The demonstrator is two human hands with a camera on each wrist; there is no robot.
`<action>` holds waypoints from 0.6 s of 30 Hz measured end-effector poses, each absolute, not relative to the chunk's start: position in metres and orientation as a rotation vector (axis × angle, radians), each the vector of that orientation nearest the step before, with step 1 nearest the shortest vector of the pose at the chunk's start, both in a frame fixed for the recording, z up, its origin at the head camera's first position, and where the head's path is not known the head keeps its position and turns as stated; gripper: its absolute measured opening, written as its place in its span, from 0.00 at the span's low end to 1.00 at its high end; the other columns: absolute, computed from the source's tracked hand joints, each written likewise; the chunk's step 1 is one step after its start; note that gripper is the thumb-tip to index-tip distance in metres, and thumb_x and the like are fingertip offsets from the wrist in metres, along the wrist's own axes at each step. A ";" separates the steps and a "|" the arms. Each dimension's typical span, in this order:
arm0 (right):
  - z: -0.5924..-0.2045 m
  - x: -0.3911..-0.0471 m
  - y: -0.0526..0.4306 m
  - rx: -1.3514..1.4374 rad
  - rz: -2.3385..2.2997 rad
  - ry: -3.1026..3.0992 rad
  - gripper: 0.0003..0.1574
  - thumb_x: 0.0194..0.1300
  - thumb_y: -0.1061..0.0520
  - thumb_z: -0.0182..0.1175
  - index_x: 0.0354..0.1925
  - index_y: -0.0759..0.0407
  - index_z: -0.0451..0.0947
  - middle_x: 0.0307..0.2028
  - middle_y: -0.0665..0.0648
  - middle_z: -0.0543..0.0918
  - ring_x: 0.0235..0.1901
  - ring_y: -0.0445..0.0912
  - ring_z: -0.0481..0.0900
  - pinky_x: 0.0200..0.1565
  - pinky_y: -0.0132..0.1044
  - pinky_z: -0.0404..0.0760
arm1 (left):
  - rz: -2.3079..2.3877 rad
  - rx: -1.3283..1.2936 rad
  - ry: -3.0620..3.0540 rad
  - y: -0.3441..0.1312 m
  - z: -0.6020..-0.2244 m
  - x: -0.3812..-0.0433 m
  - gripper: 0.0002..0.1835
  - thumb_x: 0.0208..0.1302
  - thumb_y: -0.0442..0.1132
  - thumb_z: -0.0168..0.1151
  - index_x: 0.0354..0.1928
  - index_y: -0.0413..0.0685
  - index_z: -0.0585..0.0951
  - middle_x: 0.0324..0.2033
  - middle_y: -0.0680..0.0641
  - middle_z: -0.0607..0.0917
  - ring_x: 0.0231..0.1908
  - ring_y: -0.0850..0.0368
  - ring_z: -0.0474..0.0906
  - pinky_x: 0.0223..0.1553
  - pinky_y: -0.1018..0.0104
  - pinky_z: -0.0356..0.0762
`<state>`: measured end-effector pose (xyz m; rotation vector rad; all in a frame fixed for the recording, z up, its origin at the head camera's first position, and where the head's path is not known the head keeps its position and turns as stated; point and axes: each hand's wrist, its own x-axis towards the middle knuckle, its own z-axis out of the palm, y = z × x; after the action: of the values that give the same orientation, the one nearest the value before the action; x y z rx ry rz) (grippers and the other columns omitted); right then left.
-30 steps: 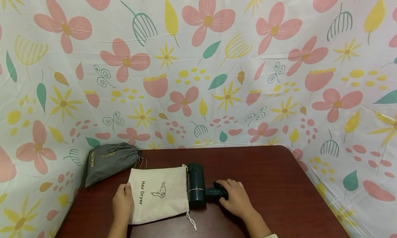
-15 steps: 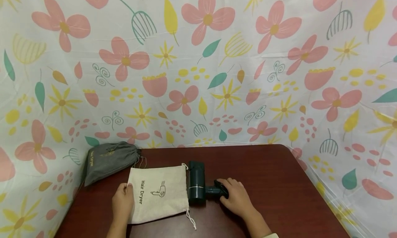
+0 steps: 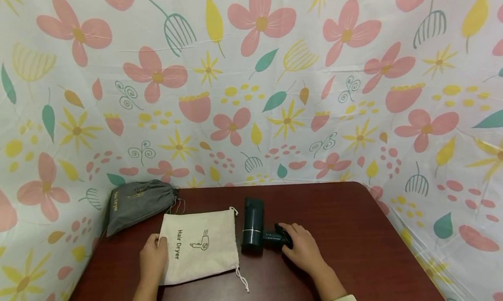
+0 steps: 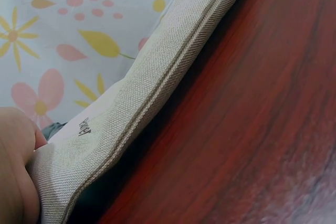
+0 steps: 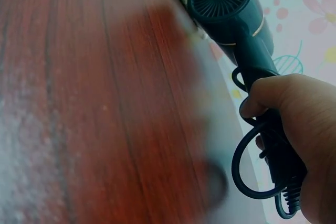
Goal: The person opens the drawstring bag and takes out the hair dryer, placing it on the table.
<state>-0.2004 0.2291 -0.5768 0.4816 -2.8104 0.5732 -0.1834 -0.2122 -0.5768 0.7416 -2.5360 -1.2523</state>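
Observation:
A dark green hair dryer (image 3: 253, 231) lies just right of the mouth of a cream drawstring bag (image 3: 208, 257) printed "Hair Dryer", with a narrow gap between them. My right hand (image 3: 303, 247) grips its handle, with the black cord (image 5: 237, 163) looped against it in the right wrist view. At the bag's closed left end, my left hand (image 3: 153, 259) pinches the cloth between thumb and fingers. White drawstrings (image 3: 242, 280) hang from the bag's right corners. From the left wrist view the bag's seamed edge stands slightly off the table.
A grey drawstring pouch (image 3: 141, 207), also lettered "Hair Dryer", lies at the table's back left corner. The dark red wooden table (image 3: 334, 213) meets a flowered curtain (image 3: 251, 96) at the back and sides.
My right hand has moved the hair dryer slightly right and away from me, widening the gap to the bag. My left hand and the bag have shifted slightly left.

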 end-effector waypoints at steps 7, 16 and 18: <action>-0.574 -0.200 0.231 0.437 0.590 -2.818 0.44 0.54 0.55 0.75 0.68 0.49 0.72 0.45 0.50 0.81 0.42 0.44 0.77 0.43 0.45 0.79 | -1.236 0.763 -2.538 -0.218 -0.578 -0.182 0.18 0.73 0.43 0.47 0.51 0.38 0.78 0.36 0.37 0.83 0.37 0.43 0.77 0.37 0.55 0.68; -0.575 -0.200 0.237 0.369 0.621 -2.789 0.46 0.53 0.55 0.77 0.68 0.50 0.71 0.45 0.53 0.82 0.40 0.45 0.79 0.40 0.43 0.79 | -1.221 0.798 -2.536 -0.228 -0.577 -0.182 0.20 0.72 0.44 0.47 0.54 0.36 0.78 0.35 0.37 0.83 0.38 0.43 0.77 0.37 0.55 0.68; -0.576 -0.200 0.239 0.357 0.626 -2.776 0.46 0.53 0.55 0.77 0.68 0.51 0.71 0.44 0.53 0.81 0.37 0.43 0.78 0.38 0.42 0.79 | -1.211 0.802 -2.537 -0.229 -0.577 -0.181 0.20 0.72 0.44 0.47 0.54 0.36 0.78 0.36 0.36 0.83 0.38 0.42 0.77 0.38 0.53 0.68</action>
<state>-0.2001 0.2387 -0.5755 0.3574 -2.7764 0.6263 -0.1815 -0.2293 -0.5775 0.8023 -2.5368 -1.2111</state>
